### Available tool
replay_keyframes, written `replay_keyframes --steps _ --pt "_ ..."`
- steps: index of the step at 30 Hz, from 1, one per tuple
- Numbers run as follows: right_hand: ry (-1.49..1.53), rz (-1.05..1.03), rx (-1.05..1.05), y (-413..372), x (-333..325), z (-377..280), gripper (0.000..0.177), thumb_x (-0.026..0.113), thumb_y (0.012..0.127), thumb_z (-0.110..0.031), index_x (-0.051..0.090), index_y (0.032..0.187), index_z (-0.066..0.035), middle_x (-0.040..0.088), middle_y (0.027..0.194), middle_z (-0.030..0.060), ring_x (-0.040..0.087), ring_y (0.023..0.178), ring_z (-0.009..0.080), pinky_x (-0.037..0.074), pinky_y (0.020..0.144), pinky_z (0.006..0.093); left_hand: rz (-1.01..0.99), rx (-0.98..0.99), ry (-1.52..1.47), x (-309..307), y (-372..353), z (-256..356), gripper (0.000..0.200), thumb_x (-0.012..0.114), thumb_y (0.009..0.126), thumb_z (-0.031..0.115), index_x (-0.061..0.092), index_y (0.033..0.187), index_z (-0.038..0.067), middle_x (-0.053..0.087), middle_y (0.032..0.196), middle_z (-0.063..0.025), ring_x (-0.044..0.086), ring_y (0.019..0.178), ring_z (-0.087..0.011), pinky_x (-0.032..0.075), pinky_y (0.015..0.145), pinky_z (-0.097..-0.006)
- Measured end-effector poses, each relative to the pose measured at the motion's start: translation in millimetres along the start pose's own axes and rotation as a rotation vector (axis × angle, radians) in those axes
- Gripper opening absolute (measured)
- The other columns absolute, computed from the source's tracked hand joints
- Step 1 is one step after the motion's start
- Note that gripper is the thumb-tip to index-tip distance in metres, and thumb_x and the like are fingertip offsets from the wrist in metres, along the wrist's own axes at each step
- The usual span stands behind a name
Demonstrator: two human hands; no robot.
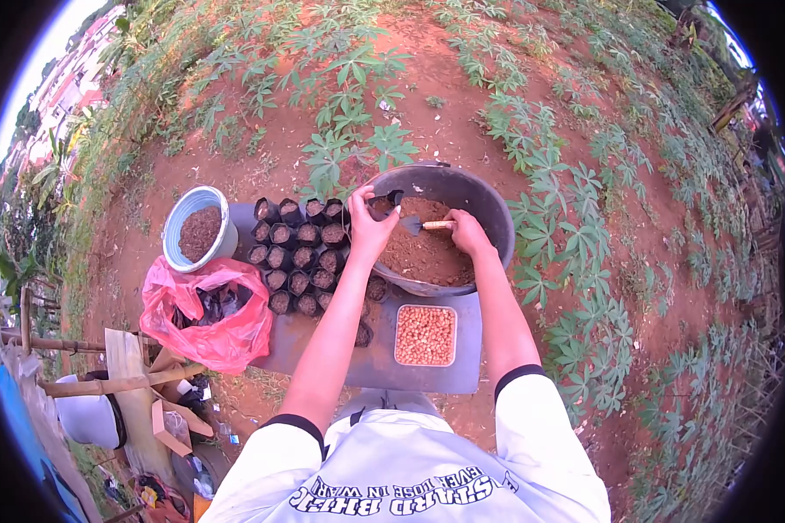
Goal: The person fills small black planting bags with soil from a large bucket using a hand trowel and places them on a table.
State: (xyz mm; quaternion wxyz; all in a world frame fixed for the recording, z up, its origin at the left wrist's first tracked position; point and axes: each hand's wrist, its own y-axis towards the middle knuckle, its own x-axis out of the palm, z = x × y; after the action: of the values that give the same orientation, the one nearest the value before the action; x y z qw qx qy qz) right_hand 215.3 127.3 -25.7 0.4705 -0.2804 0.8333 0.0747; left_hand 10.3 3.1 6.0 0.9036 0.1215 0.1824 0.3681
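The fingers of the right hand cover the trowel handle's end. The pink bag's dark contents are unclear. The lower edge crops the shirt.

One big tub, one trowel in it, one table beneath! Left of the tub, over fifteen filled black bags, then one pail, one pink bag; nearer than the tub, one square container!

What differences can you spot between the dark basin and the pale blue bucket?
The dark basin is wide, while the pale blue bucket is narrower. The basin is blackish; the bucket is light blue. The basin's soil looks orange-brown, whereas the bucket's contents look darker brown. Both are round and open-topped.
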Motion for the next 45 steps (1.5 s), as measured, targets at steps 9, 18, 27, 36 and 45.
replay_keyframes --steps 9,18,27,36,45 --pt "0.059 -0.050 0.051 -3.7 2.5 4.2 0.017 0.062 0.093 -0.013 0.068 0.106 -0.004 0.069 0.106 0.0211 0.064 0.108 0.0359 0.048 0.093 0.0427 -0.050 -0.079 -0.068 -3.5 0.0 3.4 0.065 0.084 0.073 0.015 0.045 0.125 0.005 0.046 0.118 -0.0140 0.050 0.111 -0.0277 0.044 0.095 -0.0378" --pt "0.199 -0.054 0.100 -4.3 0.9 4.0 0.013 0.057 0.097 -0.011 0.068 0.103 -0.006 0.065 0.080 0.0124 0.062 0.073 0.0205 0.048 0.067 0.0378 -0.060 -0.043 -0.090 -1.5 1.3 -3.0 0.063 0.083 0.073 0.015 0.046 0.123 0.004 0.046 0.117 -0.0150 0.050 0.110 -0.0287 0.043 0.097 -0.0398" --pt "0.281 0.016 0.077 -9.0 -9.0 -5.9 0.013 0.060 0.095 -0.009 0.066 0.104 -0.002 0.067 0.092 0.0173 0.064 0.089 0.0275 0.049 0.081 0.0392 -0.025 -0.022 -0.036 0.9 1.6 -1.2 0.066 0.086 0.074 0.020 0.046 0.124 0.003 0.046 0.116 -0.0142 0.050 0.108 -0.0284 0.044 0.096 -0.0384" --pt "0.181 0.196 -0.112 -47.3 -41.1 -12.1 0.011 0.057 0.097 -0.007 0.063 0.102 0.000 0.063 0.084 0.0084 0.058 0.079 0.0161 0.047 0.074 0.0329 -0.007 -0.020 -0.014 -0.3 1.9 0.1 0.065 0.084 0.075 0.021 0.047 0.125 0.004 0.047 0.120 -0.0157 0.051 0.109 -0.0305 0.044 0.096 -0.0406" --pt "0.416 0.212 -0.054 -78.4 -80.5 -30.5 0.011 0.053 0.099 -0.007 0.062 0.103 -0.001 0.056 0.080 0.0023 0.052 0.075 0.0118 0.047 0.071 0.0296 -0.027 -0.048 -0.023 -0.8 0.7 1.7 0.064 0.085 0.074 0.019 0.047 0.124 0.004 0.046 0.119 -0.0155 0.051 0.110 -0.0306 0.044 0.097 -0.0403"
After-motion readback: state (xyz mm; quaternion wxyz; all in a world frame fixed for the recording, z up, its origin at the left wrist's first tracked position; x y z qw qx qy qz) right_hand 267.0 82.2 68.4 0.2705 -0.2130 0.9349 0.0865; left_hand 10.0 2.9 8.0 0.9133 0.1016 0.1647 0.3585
